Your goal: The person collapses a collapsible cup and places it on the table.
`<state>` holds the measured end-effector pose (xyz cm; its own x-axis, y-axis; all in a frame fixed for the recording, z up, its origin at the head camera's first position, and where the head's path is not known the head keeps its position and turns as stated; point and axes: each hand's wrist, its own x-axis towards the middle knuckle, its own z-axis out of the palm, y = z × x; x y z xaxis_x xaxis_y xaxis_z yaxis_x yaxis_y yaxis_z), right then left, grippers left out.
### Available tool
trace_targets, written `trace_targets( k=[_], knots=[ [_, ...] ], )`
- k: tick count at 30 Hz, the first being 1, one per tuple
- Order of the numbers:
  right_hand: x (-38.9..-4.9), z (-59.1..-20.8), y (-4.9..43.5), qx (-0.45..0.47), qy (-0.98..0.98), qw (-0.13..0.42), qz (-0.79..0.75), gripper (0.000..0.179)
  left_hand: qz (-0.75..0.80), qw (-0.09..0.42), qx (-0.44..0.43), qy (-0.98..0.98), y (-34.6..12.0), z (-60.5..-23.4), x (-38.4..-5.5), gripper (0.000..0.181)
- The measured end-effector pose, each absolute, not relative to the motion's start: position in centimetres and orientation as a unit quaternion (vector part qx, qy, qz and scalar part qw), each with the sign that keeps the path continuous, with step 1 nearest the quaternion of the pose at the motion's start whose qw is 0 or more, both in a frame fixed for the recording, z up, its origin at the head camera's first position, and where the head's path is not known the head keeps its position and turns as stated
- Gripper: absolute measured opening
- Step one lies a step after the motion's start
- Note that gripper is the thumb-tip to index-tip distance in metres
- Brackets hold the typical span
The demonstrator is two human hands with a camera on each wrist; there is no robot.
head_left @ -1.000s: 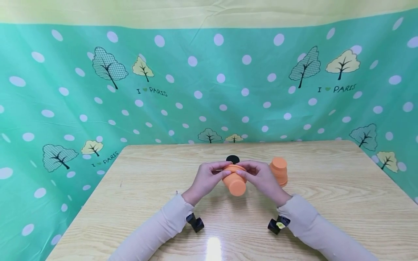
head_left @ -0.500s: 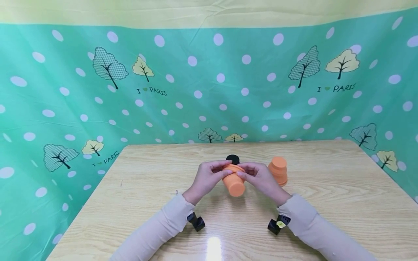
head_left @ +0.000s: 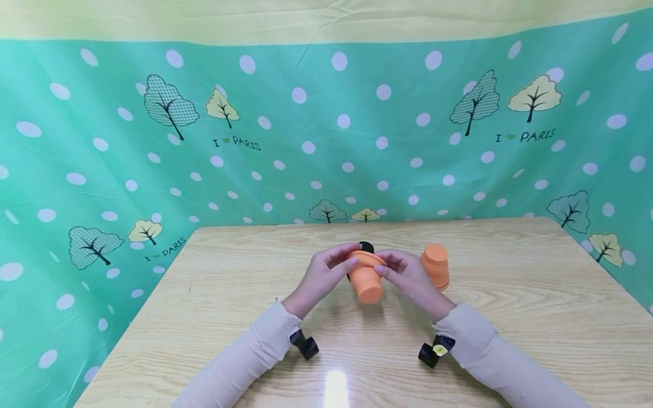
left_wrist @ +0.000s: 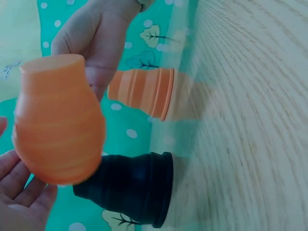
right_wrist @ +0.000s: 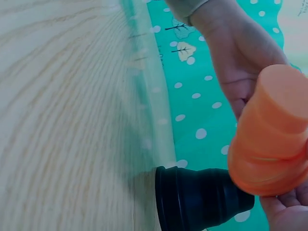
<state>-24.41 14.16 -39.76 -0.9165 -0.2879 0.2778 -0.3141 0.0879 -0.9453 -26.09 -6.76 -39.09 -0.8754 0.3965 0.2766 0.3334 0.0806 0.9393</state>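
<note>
An orange ribbed collapsible cup (head_left: 367, 280) is held above the table between both hands, its narrow base tilted toward me. My left hand (head_left: 322, 277) grips the wide rim from the left, and my right hand (head_left: 412, 279) pinches it from the right, thumbs on the near side. The left wrist view shows the held cup (left_wrist: 60, 125) with its ribbed wall drawn out. Right behind it, a black ribbed cup (right_wrist: 202, 197) stands upside down, mostly hidden in the head view. A second orange cup (head_left: 435, 267) also stands upside down beside my right hand.
The wood-grain table (head_left: 229, 294) ends at a green dotted curtain (head_left: 285, 130) hanging behind it. Small black cameras (head_left: 305, 344) are strapped to both wrists. Light reflects off the table near its front.
My left hand has shifted slightly up along the rim, its thumb higher. The held cup has turned a little and now covers more of the black cup's top. The standing cups stay put.
</note>
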Motion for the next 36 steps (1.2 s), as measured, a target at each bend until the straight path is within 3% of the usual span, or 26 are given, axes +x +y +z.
trace_targets(
  k=[8, 36],
  knots=[
    [-24.33, -39.72, 14.43, 0.183, -0.687, 0.007, 0.703, 0.033, 0.67, 0.076, 0.241, 0.698, -6.67, -39.38, -26.09, 0.045],
    [-24.46, -40.03, 14.34, 0.166, -0.703, 0.023, 0.691, 0.033, 0.659, 0.026, 0.222, 0.718, -6.18, -39.71, -26.25, 0.032]
  ],
)
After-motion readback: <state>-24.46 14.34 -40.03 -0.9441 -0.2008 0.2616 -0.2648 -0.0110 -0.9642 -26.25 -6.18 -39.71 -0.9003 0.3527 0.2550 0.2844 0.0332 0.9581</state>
